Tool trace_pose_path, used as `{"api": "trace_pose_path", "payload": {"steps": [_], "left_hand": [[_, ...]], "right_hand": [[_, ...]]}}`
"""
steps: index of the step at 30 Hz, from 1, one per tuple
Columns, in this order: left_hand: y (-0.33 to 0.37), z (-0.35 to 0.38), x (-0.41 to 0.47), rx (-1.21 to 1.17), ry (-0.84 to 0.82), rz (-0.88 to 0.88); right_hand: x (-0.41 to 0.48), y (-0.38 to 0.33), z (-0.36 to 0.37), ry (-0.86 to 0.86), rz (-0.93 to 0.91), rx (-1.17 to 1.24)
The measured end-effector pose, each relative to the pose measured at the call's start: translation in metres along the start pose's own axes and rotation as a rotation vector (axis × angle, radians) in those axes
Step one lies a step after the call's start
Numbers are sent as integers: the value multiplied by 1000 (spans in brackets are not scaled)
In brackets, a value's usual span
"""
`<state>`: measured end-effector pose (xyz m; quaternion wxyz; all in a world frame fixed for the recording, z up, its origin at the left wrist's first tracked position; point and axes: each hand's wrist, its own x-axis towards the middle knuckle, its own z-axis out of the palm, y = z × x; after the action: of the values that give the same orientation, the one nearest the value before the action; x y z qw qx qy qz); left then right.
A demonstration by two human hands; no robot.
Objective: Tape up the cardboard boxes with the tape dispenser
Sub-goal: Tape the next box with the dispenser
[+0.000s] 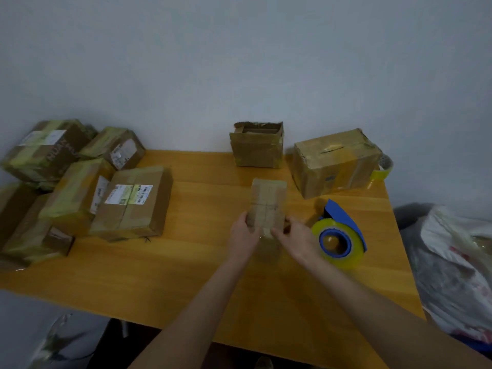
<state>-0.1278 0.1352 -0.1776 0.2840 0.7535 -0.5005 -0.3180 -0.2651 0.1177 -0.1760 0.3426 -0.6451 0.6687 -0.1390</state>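
Observation:
A small narrow cardboard box lies on the wooden table in front of me. My left hand grips its near left corner. My right hand holds its near right end, fingers pressed on the front edge. The blue tape dispenser, loaded with a yellowish clear roll, rests on the table just right of my right hand, untouched. An open-topped box and a larger taped box stand at the back.
Several taped boxes are piled on the table's left side, one with a white label. A spare tape roll sits behind the larger box at the right edge. Plastic bags lie beyond the right edge. A wall stands behind.

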Motion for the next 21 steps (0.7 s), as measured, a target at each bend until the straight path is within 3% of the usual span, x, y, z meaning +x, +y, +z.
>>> {"api": "trace_pose_path", "payload": {"steps": [8, 12, 15, 21], "left_hand": [[-49, -87, 33, 111, 219, -103], [-62, -106, 45, 235, 210, -133], [-51, -103, 46, 340, 244, -175], [17, -67, 61, 325, 213, -18]], "right_hand": [[25, -94, 48, -266, -227, 162], [27, -115, 57, -424, -285, 86], [34, -105, 55, -361, -217, 31], [67, -74, 0, -173, -119, -56]]}}
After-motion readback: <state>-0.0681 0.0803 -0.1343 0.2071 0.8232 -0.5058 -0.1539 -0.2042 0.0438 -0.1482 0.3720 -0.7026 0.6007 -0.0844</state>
